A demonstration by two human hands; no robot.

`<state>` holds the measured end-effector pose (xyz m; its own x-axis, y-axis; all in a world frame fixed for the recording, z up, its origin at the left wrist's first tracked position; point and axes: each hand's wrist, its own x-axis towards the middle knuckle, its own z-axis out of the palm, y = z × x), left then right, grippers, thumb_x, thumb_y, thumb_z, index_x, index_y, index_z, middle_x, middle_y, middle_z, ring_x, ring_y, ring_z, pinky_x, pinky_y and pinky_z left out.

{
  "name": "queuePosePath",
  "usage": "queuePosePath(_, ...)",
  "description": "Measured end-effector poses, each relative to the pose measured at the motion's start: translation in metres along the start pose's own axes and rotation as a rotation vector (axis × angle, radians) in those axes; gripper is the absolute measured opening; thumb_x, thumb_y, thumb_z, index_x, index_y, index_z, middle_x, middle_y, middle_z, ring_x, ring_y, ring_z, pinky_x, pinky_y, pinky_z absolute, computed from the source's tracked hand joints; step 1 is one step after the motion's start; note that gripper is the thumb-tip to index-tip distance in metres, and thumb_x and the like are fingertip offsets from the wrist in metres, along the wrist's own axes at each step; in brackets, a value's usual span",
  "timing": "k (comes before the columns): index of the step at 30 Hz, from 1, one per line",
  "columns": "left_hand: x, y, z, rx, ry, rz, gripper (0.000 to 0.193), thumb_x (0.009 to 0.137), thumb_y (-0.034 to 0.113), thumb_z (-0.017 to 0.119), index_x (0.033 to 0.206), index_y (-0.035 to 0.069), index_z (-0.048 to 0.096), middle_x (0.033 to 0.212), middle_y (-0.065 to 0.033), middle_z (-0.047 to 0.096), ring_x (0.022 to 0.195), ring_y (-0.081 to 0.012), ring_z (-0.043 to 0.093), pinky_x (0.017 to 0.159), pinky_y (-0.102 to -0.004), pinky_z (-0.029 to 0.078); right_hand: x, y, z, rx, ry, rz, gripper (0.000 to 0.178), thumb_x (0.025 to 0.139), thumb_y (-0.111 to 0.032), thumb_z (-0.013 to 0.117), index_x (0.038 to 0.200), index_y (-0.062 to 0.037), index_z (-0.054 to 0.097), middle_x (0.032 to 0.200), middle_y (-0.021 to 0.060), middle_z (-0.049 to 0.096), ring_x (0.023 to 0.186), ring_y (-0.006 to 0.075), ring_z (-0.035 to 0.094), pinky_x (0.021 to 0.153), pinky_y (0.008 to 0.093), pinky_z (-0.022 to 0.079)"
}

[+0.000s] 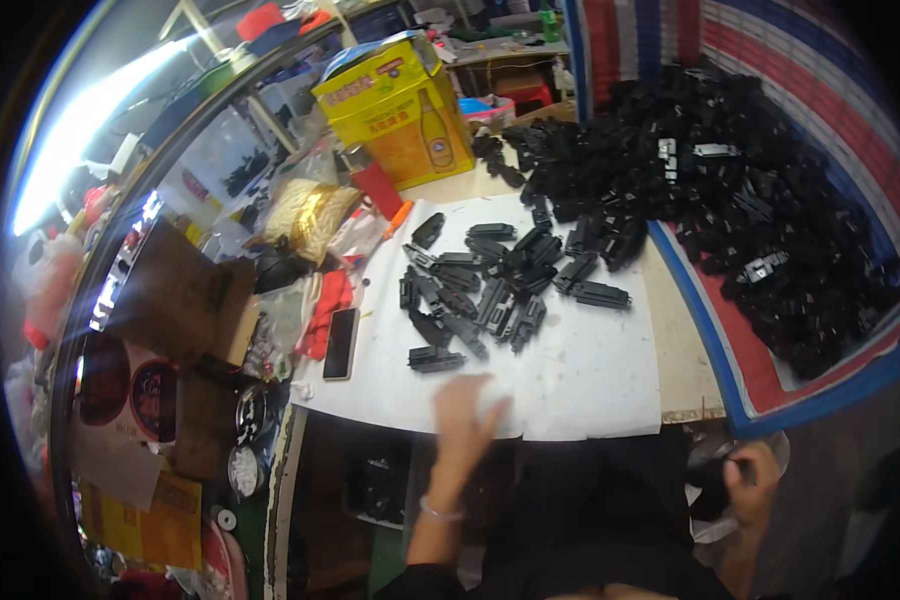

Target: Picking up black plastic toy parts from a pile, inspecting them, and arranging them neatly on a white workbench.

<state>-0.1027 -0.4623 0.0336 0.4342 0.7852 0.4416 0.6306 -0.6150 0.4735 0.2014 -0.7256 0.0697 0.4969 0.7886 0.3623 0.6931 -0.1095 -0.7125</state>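
Note:
My left hand (466, 418) hovers over the near edge of the white sheet (590, 390), a little blurred, thumb apart from the fingers and nothing seen in it. Just beyond it lies a black plastic part (436, 359), oblong and slotted. Several more such parts (498, 300) are heaped loosely in the middle of the sheet. Low at the right, past the table's front edge, my right hand (754, 478) has its fingers curled. It is beside a clear plastic bag (712, 528) with something black in it; what the fingers hold, if anything, is hidden.
A large pile of black parts (770, 200) fills the striped red, white and blue cloth (710, 330) at the right. A dark phone (341, 343) lies on the sheet's left side. Behind stands a yellow carton (395, 110). Bags and boxes crowd the left, with a brown cardboard box (160, 290).

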Motion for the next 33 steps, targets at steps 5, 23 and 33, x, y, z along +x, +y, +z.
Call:
queuePosePath(5,0.027,-0.100,-0.025,0.475,0.032,-0.028,0.050,0.071,0.021,0.073,0.114,0.006,0.054,0.109,-0.0114,0.057,0.113,-0.0318,0.044,0.100,-0.0490,0.026,-0.035,0.045,-0.046,-0.594,-0.332,0.318,0.021,0.075,-0.010,0.065,0.094,-0.0007,0.060,0.089,0.0183,0.062,0.083,0.0365,0.057,0.074,0.0417,0.045)
queuePosePath(23,0.002,0.083,-0.017,0.079,-0.032,0.534,0.046,0.061,0.028,0.079,0.103,0.019,0.063,0.094,0.0038,0.058,0.100,-0.0166,0.050,0.103,-0.0475,0.020,0.029,-0.049,0.142,0.984,-0.203,0.287,0.030,0.088,-0.023,0.063,0.106,-0.0037,0.048,0.091,0.0015,0.053,0.082,0.0075,0.050,0.076,0.0223,0.040)
queuePosePath(33,0.006,0.087,0.004,-0.708,-0.223,0.140,0.049,0.074,0.044,0.068,0.099,0.003,0.059,0.098,-0.0101,0.057,0.107,-0.0285,0.046,0.097,-0.0399,0.032,0.022,-0.051,0.118,0.990,-0.016,0.156,0.017,0.089,-0.015,0.060,0.096,-0.0044,0.048,0.084,0.0000,0.050,0.074,0.0053,0.046,0.067,0.0198,0.039)
